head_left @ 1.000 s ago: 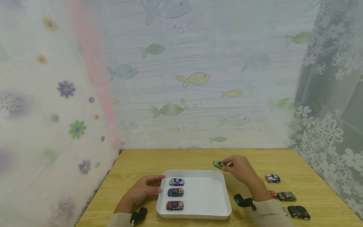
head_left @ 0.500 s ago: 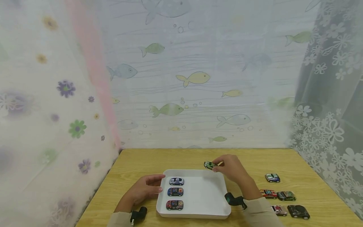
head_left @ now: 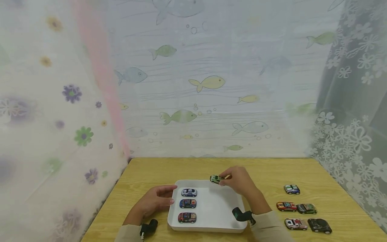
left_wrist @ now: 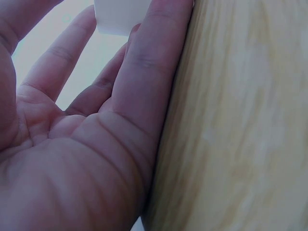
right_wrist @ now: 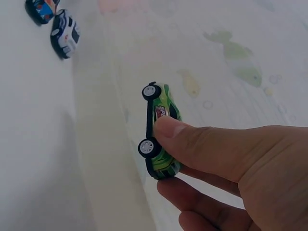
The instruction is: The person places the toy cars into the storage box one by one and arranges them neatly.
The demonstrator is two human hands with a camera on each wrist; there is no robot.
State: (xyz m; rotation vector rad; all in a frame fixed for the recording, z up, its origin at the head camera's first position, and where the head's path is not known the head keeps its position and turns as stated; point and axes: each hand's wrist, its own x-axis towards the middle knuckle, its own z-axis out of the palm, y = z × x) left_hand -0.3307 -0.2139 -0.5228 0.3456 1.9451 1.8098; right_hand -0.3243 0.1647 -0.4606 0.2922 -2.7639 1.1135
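Leftward along the tray's far rim is how the right hand (head_left: pixel 239 181) has travelled since the earlier frames, carrying the green toy car (head_left: pixel 216 178) from beyond the far right corner of the white tray (head_left: pixel 211 227) to a spot over the middle of its far edge. Nearest the person, at the tray's left edge, the left hand (head_left: pixel 155 201) lies with straight, relaxed fingers against the rim, palm edge on the tabletop (head_left: pixel 145 174), holding nothing. Inside the tray, three cars (head_left: pixel 188 203) stand in a column along the left side, close together but apart. Farther out, the right hand's grip is a pinch: the thumb (right_wrist: pixel 192 139) presses the car's underside and the fingers curl round its roof side, so the car hangs tipped on its side, wheels turned away from the palm. That seems the main risk: released from this tilt it would likely land on its side or roll, and from its place just over the rim it could clip the wall and drop outside onto the tabletop. A swing too far left might also knock the column of three. The car is small, bright green with darker stripes, a red and white mark on its flank, black chassis and white wheel hubs. Five more cars (head_left: pixel 296 208) lie well apart near the tabletop's right edge.
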